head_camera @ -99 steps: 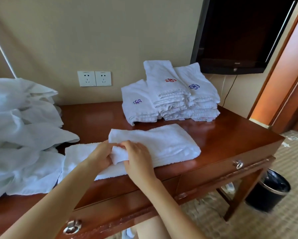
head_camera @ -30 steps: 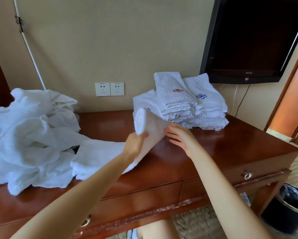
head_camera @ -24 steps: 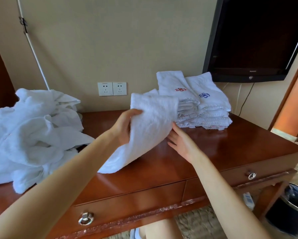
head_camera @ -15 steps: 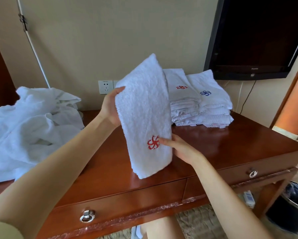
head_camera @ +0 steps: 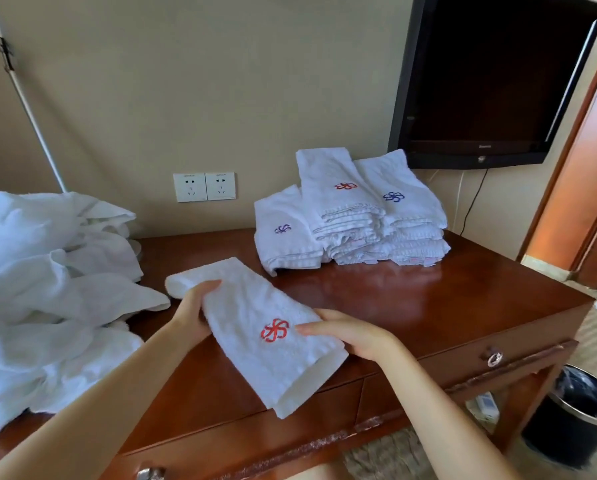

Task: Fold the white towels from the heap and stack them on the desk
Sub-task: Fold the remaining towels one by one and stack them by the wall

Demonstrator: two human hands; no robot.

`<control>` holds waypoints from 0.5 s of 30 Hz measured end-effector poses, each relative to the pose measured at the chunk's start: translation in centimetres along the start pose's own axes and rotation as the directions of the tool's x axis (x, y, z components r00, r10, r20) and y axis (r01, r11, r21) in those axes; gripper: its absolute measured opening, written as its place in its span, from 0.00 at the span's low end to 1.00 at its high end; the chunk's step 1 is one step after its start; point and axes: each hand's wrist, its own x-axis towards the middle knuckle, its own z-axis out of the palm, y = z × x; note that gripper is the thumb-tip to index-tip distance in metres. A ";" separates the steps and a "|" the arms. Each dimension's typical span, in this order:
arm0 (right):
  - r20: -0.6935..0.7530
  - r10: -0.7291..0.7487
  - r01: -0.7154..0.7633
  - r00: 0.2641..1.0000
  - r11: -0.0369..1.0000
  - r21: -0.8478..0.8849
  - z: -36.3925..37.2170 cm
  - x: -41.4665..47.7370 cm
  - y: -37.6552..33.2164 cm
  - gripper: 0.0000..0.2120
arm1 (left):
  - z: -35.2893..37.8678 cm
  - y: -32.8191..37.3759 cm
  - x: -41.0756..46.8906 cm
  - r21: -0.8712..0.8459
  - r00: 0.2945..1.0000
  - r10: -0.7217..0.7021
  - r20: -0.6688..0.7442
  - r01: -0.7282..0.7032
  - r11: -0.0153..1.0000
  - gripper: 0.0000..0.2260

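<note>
Grip: your left hand (head_camera: pixel 195 303) and right hand (head_camera: pixel 345 336) clasp opposite edges of the folded towel (head_camera: pixel 252 320), lower centre, to hold its layers together.

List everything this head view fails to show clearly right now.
- Head view: fingers of the left hand, hidden beneath the folded towel it grips.
- Head view: the heap, cut off by the left edge, so its towels cannot be counted.
- Head view: how many towels are in the stacks; the layers are too fine to count.
- Head view: what is in the bin; it is dark inside and partly behind a leg of the desk.
</note>
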 end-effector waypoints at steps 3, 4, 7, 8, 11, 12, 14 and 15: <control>-0.005 -0.014 0.014 1.000 1.000 -0.008 -0.2 0.3 0.2 0.23 | 0.1 0.2 0.5 0.015 0.999 0.017 0.028 -0.017 1.000 0.09; -0.026 -0.032 0.032 0.999 0.999 -0.005 -0.2 0.5 0.2 0.23 | 0.3 0.4 0.5 0.005 0.998 0.040 0.038 -0.041 0.999 0.06; -0.104 -0.098 0.103 0.990 0.993 0.049 -0.7 0.6 -1.7 0.21 | 1.8 2.9 0.5 -0.041 0.987 0.142 0.078 -0.139 0.989 0.06; -0.116 -0.133 0.139 0.984 0.989 0.043 -1.2 0.7 -2.8 0.21 | 2.6 4.4 0.7 -0.046 0.980 0.176 0.089 -0.172 0.984 0.06; -0.169 -0.262 0.264 0.950 0.964 -0.009 -3.1 1.2 -7.7 0.21 | 6.4 10.5 1.9 -0.009 0.949 0.272 0.158 -0.274 0.962 0.07; -0.205 -0.302 0.305 0.931 0.952 -0.015 -4.0 1.6 -9.5 0.21 | 8.3 12.8 2.4 0.005 0.939 0.287 0.189 -0.293 0.956 0.08; -0.285 -0.373 0.389 0.883 0.921 -0.001 -6.3 2.6 -13.0 0.19 | 12.7 17.2 3.6 0.003 0.910 0.317 0.266 -0.329 0.944 0.10; -0.333 -0.398 0.427 0.855 0.904 0.015 -7.7 3.2 -14.8 0.19 | 15.2 19.3 4.4 -0.015 0.886 0.353 0.299 -0.366 0.931 0.10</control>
